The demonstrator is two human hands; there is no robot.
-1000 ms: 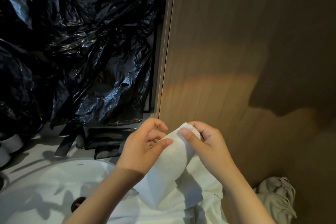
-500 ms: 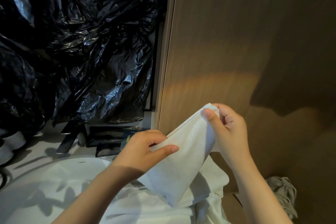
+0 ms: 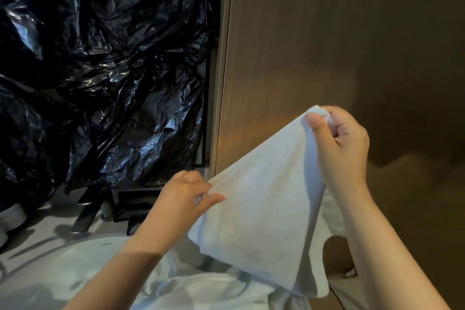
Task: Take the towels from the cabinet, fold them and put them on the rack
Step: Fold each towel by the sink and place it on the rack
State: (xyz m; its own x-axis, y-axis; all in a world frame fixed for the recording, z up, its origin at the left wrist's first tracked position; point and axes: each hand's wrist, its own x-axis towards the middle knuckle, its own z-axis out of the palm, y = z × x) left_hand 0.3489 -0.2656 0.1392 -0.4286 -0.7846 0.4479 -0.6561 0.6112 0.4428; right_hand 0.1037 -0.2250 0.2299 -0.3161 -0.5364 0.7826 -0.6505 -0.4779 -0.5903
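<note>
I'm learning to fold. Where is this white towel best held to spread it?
Take the towel at the ends of its top edge: the right hand pinches the raised corner from the right, the left hand the lower end from the left; the rest hangs free.

Pinching right hand [image 3: 340, 145] above pinching left hand [image 3: 181, 200]

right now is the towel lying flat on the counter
No, the white towel hangs in the air, pinched by the left hand and the right hand.
</note>
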